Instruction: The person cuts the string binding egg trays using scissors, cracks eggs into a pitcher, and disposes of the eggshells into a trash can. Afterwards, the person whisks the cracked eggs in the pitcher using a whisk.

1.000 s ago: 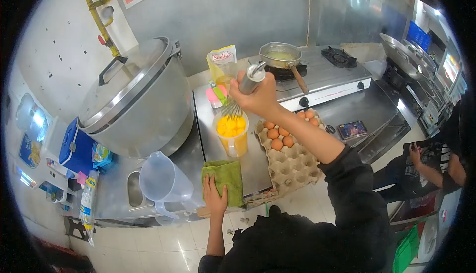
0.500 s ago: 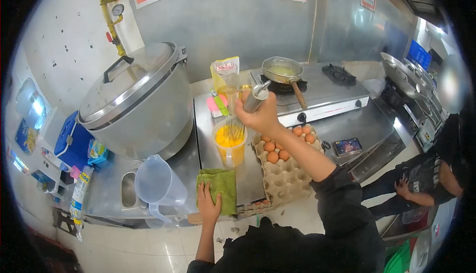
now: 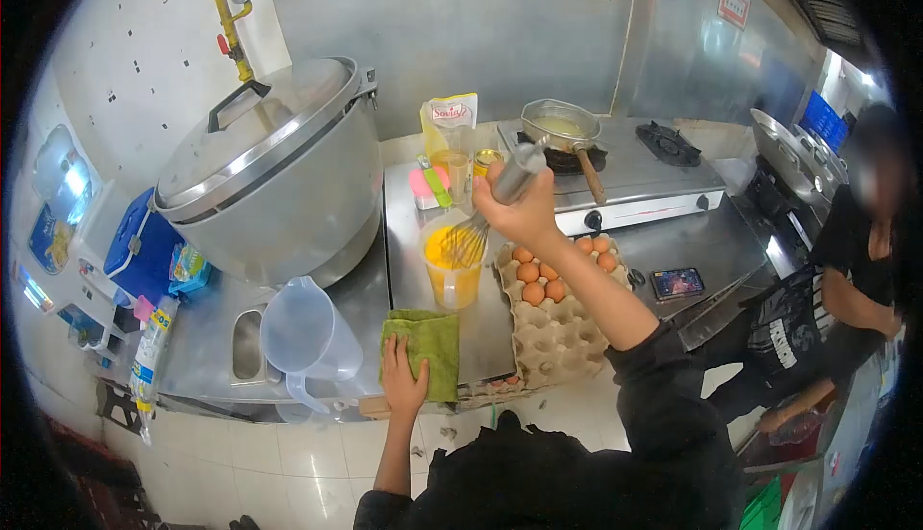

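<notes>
My right hand [image 3: 519,208] is wrapped round the metal handle of a whisk [image 3: 465,243]. The whisk slants down to the left, its wires in the mouth of a clear plastic pitcher [image 3: 454,291] holding bright yellow beaten egg. Flat on a folded green cloth [image 3: 435,342] at the counter's front edge lies my left hand [image 3: 405,381], fingers outstretched. Just right of the pitcher is a cardboard egg tray [image 3: 553,342], with several brown eggs [image 3: 534,292] in its far part and bare cups nearer me.
A large lidded pot [image 3: 288,184] and an empty clear jug [image 3: 310,333] stand left. Behind are a yellow pouch [image 3: 449,116] and a stove [image 3: 654,179] bearing a pan [image 3: 561,126]. A phone [image 3: 677,284] lies right. Another person [image 3: 846,280] is at far right.
The whisk has tilted further over, and its wires sit higher in the pitcher. My left hand stays on the cloth. The person at right has shifted, and the view has moved slightly.
</notes>
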Available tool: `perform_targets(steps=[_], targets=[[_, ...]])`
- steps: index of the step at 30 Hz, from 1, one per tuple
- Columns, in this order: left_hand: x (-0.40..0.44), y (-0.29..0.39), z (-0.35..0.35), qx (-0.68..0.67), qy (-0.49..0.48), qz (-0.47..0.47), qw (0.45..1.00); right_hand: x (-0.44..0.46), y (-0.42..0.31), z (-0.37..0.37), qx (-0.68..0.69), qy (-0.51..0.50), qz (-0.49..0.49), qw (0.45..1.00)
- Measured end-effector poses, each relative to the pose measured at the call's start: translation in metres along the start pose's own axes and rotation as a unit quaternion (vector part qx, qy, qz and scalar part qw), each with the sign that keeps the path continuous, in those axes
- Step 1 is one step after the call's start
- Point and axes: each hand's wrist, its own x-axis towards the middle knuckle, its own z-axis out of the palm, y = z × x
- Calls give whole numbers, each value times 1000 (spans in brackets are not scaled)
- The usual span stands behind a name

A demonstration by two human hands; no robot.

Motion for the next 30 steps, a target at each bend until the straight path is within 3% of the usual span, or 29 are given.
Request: perform_targets(steps=[3, 6, 9, 12, 18, 22, 25, 27, 28, 30], targets=[[1, 2, 0, 2, 0, 2, 1000, 4, 3, -1, 33, 10, 32, 999], [-1, 1, 1, 6, 2, 3, 1000, 9, 3, -2, -18, 37, 9, 999], [1, 0, 1, 2, 5, 9, 1000, 10, 2, -4, 2, -16, 30, 999], [0, -2, 1, 2, 6, 14, 1000, 20, -1, -10, 33, 27, 59, 997], [1, 4, -3, -6, 2, 6, 1000, 36, -2, -41, 71, 174, 25, 982], [0, 2, 2, -12, 2, -3, 1000, 35, -10, -102, -14, 208, 1, 978], [1, 7, -2, -23, -3, -1, 1000, 19, -23, -145, -100, 152, 44, 982], [1, 7, -2, -22, -9, 2, 1000, -3, -12, -162, -190, 41, 111, 975], [1, 6, -1, -16, -6, 1, 1000, -16, -16, -165, -246, -16, 167, 955], [1, 5, 1, -13, -8, 10, 1000, -52, 13, -175, -346, -122, 190, 910]])
